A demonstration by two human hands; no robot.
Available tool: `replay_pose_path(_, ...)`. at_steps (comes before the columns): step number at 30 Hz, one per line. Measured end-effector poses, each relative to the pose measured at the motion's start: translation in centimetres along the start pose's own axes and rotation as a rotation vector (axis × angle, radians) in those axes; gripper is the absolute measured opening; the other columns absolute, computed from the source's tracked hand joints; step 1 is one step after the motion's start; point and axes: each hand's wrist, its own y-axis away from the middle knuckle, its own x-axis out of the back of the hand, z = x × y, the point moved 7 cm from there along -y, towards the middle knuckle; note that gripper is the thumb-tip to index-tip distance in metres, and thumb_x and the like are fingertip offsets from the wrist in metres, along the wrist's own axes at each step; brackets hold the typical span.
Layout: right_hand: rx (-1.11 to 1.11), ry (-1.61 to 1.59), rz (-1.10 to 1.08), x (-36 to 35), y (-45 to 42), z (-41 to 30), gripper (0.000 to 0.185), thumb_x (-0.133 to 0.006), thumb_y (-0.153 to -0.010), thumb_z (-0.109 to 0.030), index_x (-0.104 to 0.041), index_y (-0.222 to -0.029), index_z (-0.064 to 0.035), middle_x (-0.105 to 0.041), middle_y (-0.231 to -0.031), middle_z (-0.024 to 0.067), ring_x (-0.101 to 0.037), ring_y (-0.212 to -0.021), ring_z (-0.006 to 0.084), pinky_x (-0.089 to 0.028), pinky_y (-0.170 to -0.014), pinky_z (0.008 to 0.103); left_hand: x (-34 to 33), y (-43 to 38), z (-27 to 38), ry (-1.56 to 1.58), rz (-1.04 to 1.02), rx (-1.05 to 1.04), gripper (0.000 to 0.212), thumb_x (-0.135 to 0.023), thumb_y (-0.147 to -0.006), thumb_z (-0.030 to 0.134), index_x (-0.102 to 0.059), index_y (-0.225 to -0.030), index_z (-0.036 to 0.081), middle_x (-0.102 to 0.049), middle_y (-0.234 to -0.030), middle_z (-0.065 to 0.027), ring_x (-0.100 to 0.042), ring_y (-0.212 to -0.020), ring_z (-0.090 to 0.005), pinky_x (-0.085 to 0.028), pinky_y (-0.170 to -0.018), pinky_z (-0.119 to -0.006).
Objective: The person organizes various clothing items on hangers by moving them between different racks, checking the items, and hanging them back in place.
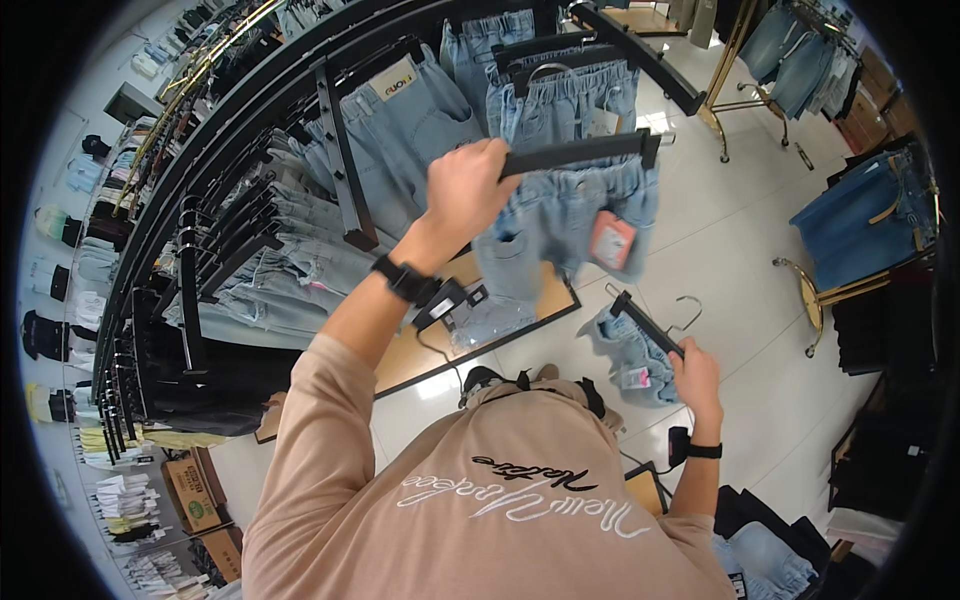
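My left hand (469, 187) grips the near end of a black clip hanger (577, 154), raised beside the rack. Light blue denim shorts (555, 206) hang from it, with a pinkish-orange tag (612, 240); they look slightly blurred. Lower on the right, my right hand (697, 375) is closed on one end of a second black hanger (649, 326) with a metal hook. Smaller denim shorts (634, 356) with a white and pink tag hang from that one, above the tiled floor.
A black rack rail (637, 56) holds more denim shorts (562, 101) and jeans (409, 135). A wooden platform with a dark edge (559, 292) lies below. Gold wheeled racks (806, 300) stand to the right. Folded denim (772, 559) lies at lower right.
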Motion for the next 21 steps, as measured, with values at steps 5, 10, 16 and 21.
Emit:
replay_pose_path(5,-0.073,-0.092,0.011,-0.6,2.8,1.0,0.021,-0.067,-0.094,-0.02,-0.06,-0.103,-0.0025,-0.07,-0.087,0.0221,-0.066,-0.084,0.0452,-0.049,-0.072,0.0531,-3.1,-5.3,2.6,0.007,-0.052,-0.013,0.022,-0.075,-0.081,0.022,-0.062,-0.087,0.005,-0.068,-0.086,-0.0123,-0.068,-0.081,-0.0372,-0.054,-0.069,-0.049)
replay_pose_path(10,-0.206,-0.078,0.044,-1.6,6.7,2.8,0.022,-0.068,-0.093,-0.02,-0.06,-0.103,-0.0026,-0.07,-0.087,0.0229,-0.066,-0.086,0.0461,-0.049,-0.074,0.0532,-8.5,-8.7,2.9,0.048,-0.133,-0.033,0.018,-0.074,-0.082,0.02,-0.066,-0.091,0.006,-0.07,-0.089,-0.0116,-0.068,-0.086,-0.0376,-0.055,-0.073,-0.049)
replay_pose_path(16,-0.318,-0.049,-0.001,-3.2,9.7,3.8,0.022,-0.068,-0.092,-0.024,-0.061,-0.103,-0.0048,-0.07,-0.087,0.0213,-0.067,-0.088,0.0443,-0.05,-0.075,0.053,-10.9,-9.1,2.5,-0.033,-0.225,-0.103,0.018,-0.074,-0.08,0.02,-0.067,-0.091,0.007,-0.071,-0.095,-0.0131,-0.069,-0.089,-0.0377,-0.055,-0.076,-0.049)
replay_pose_path(21,-0.359,-0.008,-0.035,-4.0,11.0,4.7,0.025,-0.068,-0.093,-0.026,-0.061,-0.106,-0.0053,-0.071,-0.09,0.0209,-0.068,-0.089,0.0441,-0.051,-0.076,0.0531,-10.6,-11.0,0.9,-0.011,-0.262,0.061,0.019,-0.075,-0.08,0.021,-0.072,-0.093,0.008,-0.073,-0.092,-0.0161,-0.07,-0.089,-0.039,-0.057,-0.079,-0.05)
